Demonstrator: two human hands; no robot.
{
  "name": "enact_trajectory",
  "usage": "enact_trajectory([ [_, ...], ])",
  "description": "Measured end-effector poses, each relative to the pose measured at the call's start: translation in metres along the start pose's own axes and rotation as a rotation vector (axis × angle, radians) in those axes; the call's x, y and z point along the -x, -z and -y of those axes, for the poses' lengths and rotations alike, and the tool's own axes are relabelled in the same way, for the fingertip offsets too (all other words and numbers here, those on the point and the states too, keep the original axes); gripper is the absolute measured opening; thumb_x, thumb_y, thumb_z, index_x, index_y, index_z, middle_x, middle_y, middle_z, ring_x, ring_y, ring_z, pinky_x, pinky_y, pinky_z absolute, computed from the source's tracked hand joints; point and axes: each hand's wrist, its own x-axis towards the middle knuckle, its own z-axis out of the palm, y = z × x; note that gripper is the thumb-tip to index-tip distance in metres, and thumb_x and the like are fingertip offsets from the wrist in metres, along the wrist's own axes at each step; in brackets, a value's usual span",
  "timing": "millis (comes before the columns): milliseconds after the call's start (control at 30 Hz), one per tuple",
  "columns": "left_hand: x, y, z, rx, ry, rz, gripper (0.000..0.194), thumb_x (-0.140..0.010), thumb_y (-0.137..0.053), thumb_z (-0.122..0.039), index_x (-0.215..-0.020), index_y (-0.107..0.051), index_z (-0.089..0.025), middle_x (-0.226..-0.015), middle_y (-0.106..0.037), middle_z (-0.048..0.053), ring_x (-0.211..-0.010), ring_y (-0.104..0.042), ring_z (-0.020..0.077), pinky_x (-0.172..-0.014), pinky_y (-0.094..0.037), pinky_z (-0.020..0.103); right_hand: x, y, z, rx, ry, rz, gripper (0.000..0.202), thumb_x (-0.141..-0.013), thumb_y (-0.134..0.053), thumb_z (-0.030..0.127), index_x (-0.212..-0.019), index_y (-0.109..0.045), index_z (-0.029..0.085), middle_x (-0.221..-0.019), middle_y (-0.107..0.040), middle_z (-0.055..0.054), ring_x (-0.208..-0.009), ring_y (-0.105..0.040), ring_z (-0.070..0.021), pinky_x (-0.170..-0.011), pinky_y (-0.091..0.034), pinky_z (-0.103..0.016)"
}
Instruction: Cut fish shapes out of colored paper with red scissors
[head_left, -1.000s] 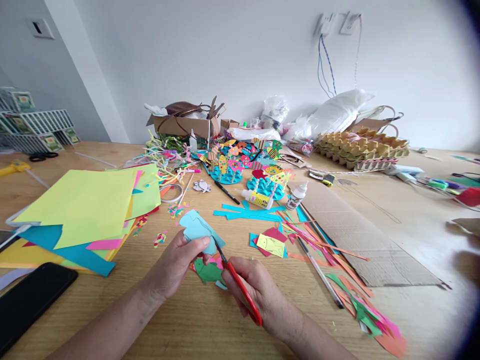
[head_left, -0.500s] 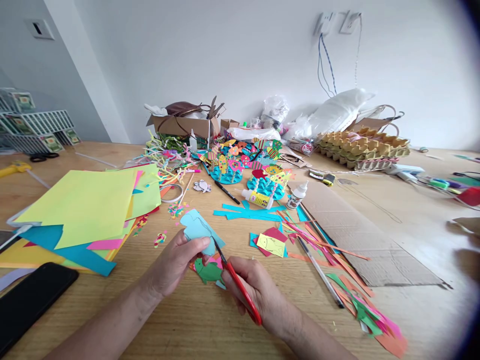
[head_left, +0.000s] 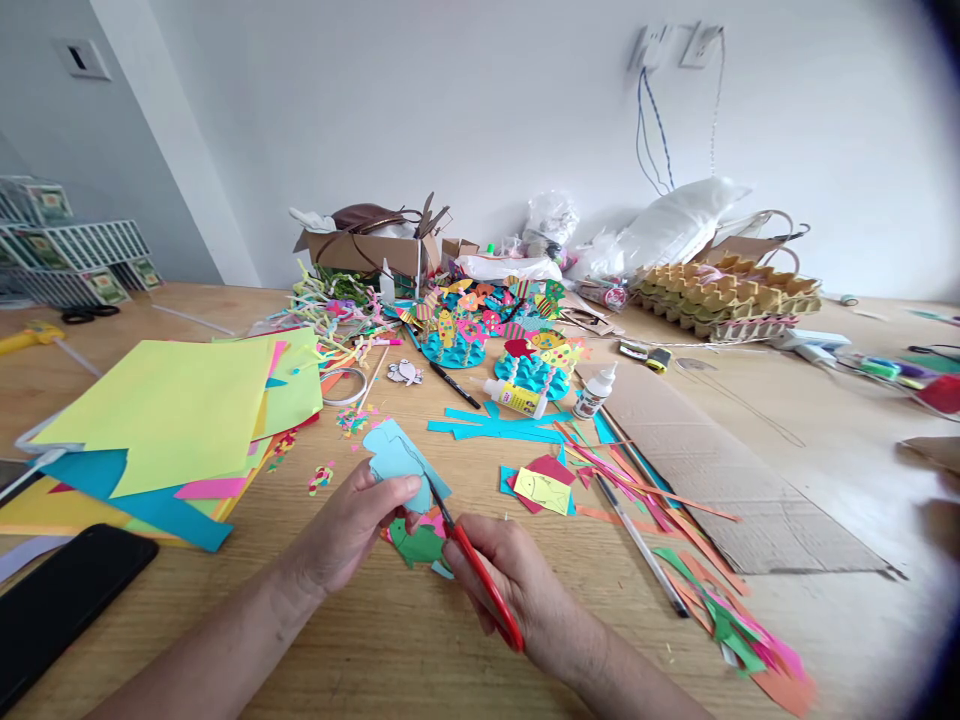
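My left hand point(head_left: 360, 520) pinches a piece of light blue paper point(head_left: 395, 458) between thumb and fingers. A dark outline is drawn on the paper. My right hand point(head_left: 517, 580) is wrapped round red-handled scissors point(head_left: 480, 575), whose blades meet the paper near its right part. Under the hands, on the table, lies a green paper fish point(head_left: 416, 543) with pink pieces beside it, partly hidden by the left hand. A yellow paper with a drawn fish point(head_left: 543, 491) rests on red and blue scraps to the right.
Stacked coloured sheets point(head_left: 165, 410) and a black phone point(head_left: 75, 605) lie at left. Glue bottles point(head_left: 594, 392), blue paper strips point(head_left: 495, 425) and fish decorations point(head_left: 525, 360) stand ahead. At right are a pen point(head_left: 645, 550), flat cardboard point(head_left: 720, 470), colourful offcuts point(head_left: 727, 610) and egg cartons point(head_left: 724, 295).
Hands, scissors and paper hold nearly the same position. The light blue paper has shifted very slightly to the right in view.
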Motion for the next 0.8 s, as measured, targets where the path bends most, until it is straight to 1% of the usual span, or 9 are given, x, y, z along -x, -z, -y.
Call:
enact_trajectory([
  [200,-0.0005,-0.0008,0.0008,0.014,0.012,0.001,0.02,-0.068,-0.065,-0.028,-0.056,-0.051,-0.018,-0.053,-0.056,-0.005,-0.051,-0.049,0.0106,-0.051,-0.042,0.022,-0.0014,-0.0007,-0.0009,0.049,-0.033,-0.007,0.038,-0.089,-0.045,0.043,-0.06,-0.036,0.019,-0.051,-0.035,0.006,-0.047,-0.033,-0.0077,-0.044,-0.023,-0.02],
  [333,-0.0011,0.0005,0.0025,-0.005,0.015,0.022,0.021,-0.071,-0.062,-0.028,-0.056,-0.052,-0.018,-0.051,-0.055,-0.005,-0.051,-0.049,0.0102,-0.052,-0.042,0.022,-0.0019,-0.0002,0.0007,0.047,-0.003,-0.004,0.042,-0.089,-0.04,0.048,-0.059,-0.036,0.019,-0.05,-0.035,0.006,-0.047,-0.034,-0.008,-0.044,-0.024,-0.02],
  [433,-0.0025,0.0011,0.0009,-0.017,0.008,0.009,0.021,-0.073,-0.06,-0.03,-0.058,-0.053,-0.017,-0.053,-0.056,-0.004,-0.05,-0.048,0.0105,-0.051,-0.041,0.023,-0.0022,0.0009,0.0011,0.049,-0.014,0.006,0.044,-0.089,-0.038,0.052,-0.059,-0.036,0.019,-0.049,-0.036,0.006,-0.045,-0.034,-0.0079,-0.043,-0.025,-0.019],
  [500,-0.0035,0.0008,-0.0012,-0.031,-0.015,-0.002,0.024,-0.073,-0.06,-0.031,-0.056,-0.051,-0.017,-0.05,-0.053,-0.005,-0.047,-0.045,0.0094,-0.048,-0.038,0.022,-0.0021,0.0011,0.0012,0.041,-0.029,0.031,0.046,-0.088,-0.038,0.056,-0.059,-0.036,0.019,-0.048,-0.036,0.006,-0.043,-0.034,-0.0075,-0.041,-0.025,-0.018],
  [567,-0.0039,-0.0001,-0.0028,-0.047,-0.035,-0.014,0.029,-0.073,-0.06,-0.03,-0.051,-0.047,-0.017,-0.044,-0.046,-0.006,-0.042,-0.038,0.0075,-0.045,-0.033,0.02,-0.0017,0.0004,0.0011,-0.004,-0.056,0.053,0.047,-0.086,-0.037,0.059,-0.06,-0.037,0.019,-0.048,-0.037,0.006,-0.041,-0.036,-0.0072,-0.039,-0.026,-0.018],
  [633,-0.0035,-0.0016,-0.0032,-0.059,-0.032,-0.017,0.032,-0.073,-0.06,-0.03,-0.048,-0.043,-0.018,-0.041,-0.041,-0.007,-0.04,-0.034,0.0065,-0.043,-0.029,0.02,-0.0011,-0.0012,0.0009,-0.099,-0.097,0.055,0.048,-0.085,-0.037,0.061,-0.062,-0.037,0.019,-0.048,-0.038,0.006,-0.039,-0.037,-0.0069,-0.037,-0.027,-0.017],
  [700,-0.0024,-0.0038,-0.0024,-0.056,-0.019,-0.028,0.034,-0.073,-0.059,-0.031,-0.047,-0.042,-0.018,-0.039,-0.04,-0.007,-0.039,-0.032,0.0064,-0.043,-0.027,0.021,-0.0005,-0.0033,0.0006,-0.207,-0.122,0.052,0.048,-0.084,-0.038,0.062,-0.064,-0.039,0.019,-0.048,-0.039,0.007,-0.038,-0.038,-0.0067,-0.036,-0.027,-0.017],
  [800,-0.0001,-0.0081,-0.0008,-0.033,0.009,-0.07,0.034,-0.071,-0.061,-0.033,-0.047,-0.042,-0.018,-0.039,-0.042,-0.007,-0.038,-0.034,0.0062,-0.042,-0.026,0.02,0.0002,-0.006,-0.0001,-0.319,-0.087,0.058,0.045,-0.086,-0.039,0.059,-0.066,-0.042,0.018,-0.046,-0.039,0.007,-0.038,-0.036,-0.0066,-0.038,-0.028,-0.017],
])
